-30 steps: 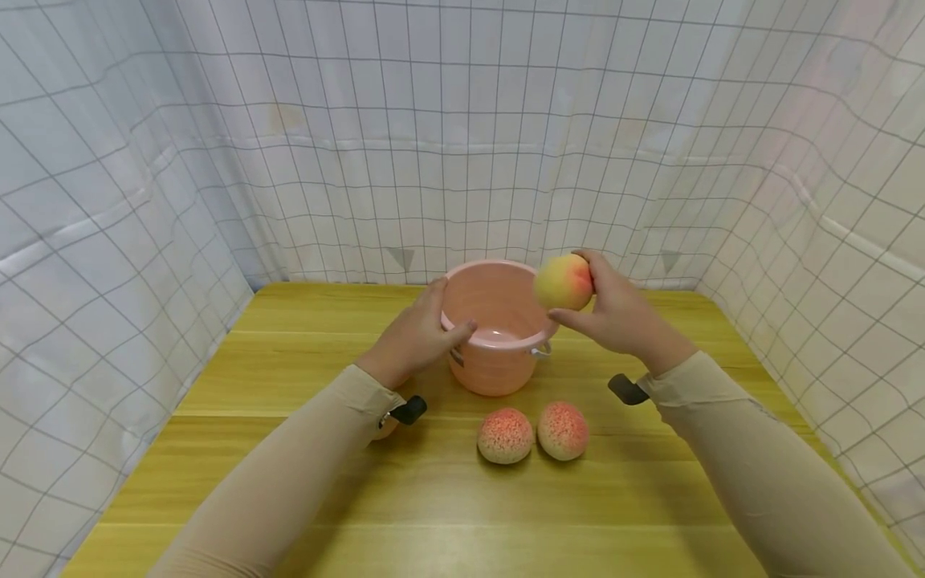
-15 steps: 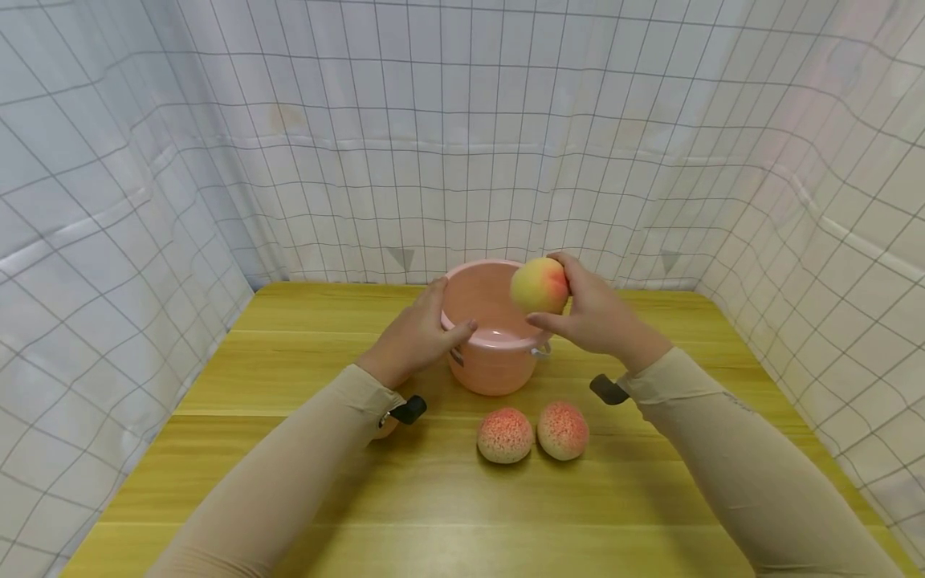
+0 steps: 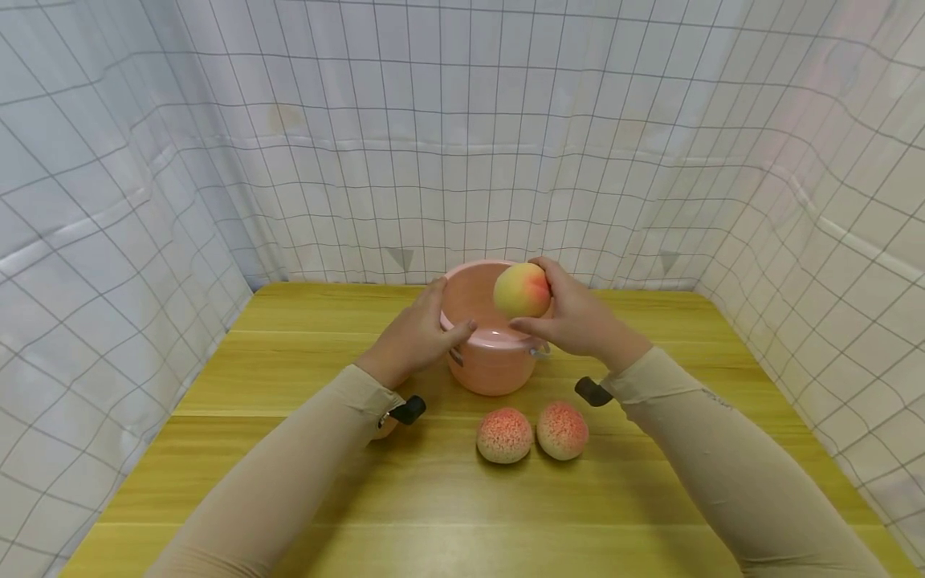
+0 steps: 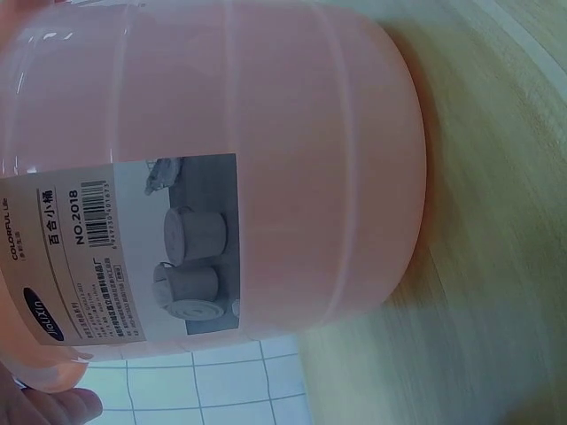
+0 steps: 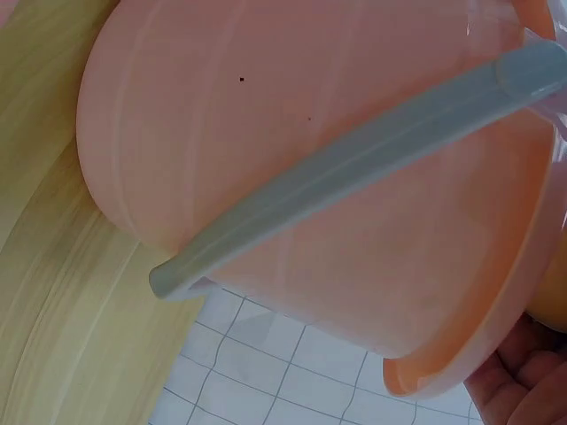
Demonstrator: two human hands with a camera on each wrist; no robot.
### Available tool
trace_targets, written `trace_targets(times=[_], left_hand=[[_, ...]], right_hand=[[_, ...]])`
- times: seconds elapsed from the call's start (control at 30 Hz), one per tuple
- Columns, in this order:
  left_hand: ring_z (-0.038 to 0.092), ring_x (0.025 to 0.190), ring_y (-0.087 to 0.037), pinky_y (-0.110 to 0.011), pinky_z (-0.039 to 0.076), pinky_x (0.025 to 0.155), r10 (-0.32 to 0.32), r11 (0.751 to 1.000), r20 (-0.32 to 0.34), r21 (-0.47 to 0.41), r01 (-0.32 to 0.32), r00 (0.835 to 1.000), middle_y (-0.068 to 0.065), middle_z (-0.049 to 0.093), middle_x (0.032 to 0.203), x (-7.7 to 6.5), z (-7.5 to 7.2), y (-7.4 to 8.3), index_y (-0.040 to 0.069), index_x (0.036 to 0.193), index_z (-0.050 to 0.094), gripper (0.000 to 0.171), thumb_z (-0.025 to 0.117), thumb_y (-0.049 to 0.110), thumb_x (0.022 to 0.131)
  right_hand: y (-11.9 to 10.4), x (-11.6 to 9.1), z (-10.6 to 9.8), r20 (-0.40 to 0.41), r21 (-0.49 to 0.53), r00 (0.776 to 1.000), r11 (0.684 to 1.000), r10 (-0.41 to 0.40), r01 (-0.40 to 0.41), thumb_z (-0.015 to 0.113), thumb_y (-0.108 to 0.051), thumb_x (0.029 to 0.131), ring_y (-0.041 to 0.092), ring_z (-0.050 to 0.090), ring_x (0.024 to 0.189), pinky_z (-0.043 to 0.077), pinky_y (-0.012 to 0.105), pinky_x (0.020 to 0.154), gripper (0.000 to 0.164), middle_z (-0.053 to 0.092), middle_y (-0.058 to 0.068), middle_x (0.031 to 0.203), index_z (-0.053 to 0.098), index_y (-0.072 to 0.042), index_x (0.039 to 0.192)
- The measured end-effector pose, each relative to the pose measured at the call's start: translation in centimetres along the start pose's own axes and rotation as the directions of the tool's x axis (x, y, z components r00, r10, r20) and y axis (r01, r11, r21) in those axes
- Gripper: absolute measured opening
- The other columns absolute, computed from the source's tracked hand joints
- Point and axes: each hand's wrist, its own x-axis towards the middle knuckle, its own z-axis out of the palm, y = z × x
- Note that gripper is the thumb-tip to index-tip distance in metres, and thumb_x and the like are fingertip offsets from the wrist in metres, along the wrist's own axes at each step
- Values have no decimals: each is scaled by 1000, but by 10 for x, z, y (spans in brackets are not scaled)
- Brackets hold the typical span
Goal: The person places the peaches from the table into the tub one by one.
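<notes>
In the head view a pink plastic bucket (image 3: pixel 491 371) stands upright near the middle of the wooden table. My left hand (image 3: pixel 413 333) grips its rim at the left, thumb on the near side. Above the bucket's opening, toward the right, my right hand (image 3: pixel 580 319) holds a yellow peach (image 3: pixel 520 291) with a red blush. The right wrist view shows the bucket's grey handle (image 5: pixel 354 164) hanging down its side, and part of the peach (image 5: pixel 551 288) by the rim. A printed label (image 4: pixel 177 252) faces the left wrist camera.
Two speckled pink-red peaches (image 3: pixel 504 436) (image 3: pixel 562 431) lie on the table (image 3: pixel 462 514) in front of the bucket. A round pale thing (image 3: pixel 385 429) is mostly hidden under the left wrist. Grid-patterned curtains (image 3: pixel 462 160) enclose the table's back and sides.
My right hand has carried the peach leftward from the bucket's right edge to over its opening, dropping slightly. The left hand and the bucket have stayed put.
</notes>
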Motion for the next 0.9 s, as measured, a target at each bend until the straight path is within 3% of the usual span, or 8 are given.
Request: trace_targets(times=[0.5, 0.9], left_hand=[[60, 132, -31, -54, 48, 113, -6, 1000, 4, 13, 6, 1000, -10, 46, 159, 0, -1, 0, 15, 168, 20, 100, 58, 72, 95], [53, 142, -31, -54, 45, 117, -18, 1000, 11, 24, 18, 1000, -10, 41, 164, -1, -2, 1, 15, 169, 17, 101, 58, 71, 95]], right_hand=[[1, 4, 6, 4, 10, 1000, 1000, 3, -3, 86, -33, 89, 25, 66, 111, 57, 48, 98, 84, 61, 7, 132, 36, -16, 154], [0, 4, 7, 6, 17, 1000, 1000, 4, -4, 86, -33, 89, 26, 66, 112, 56, 49, 99, 85, 59, 9, 136, 36, -14, 154]])
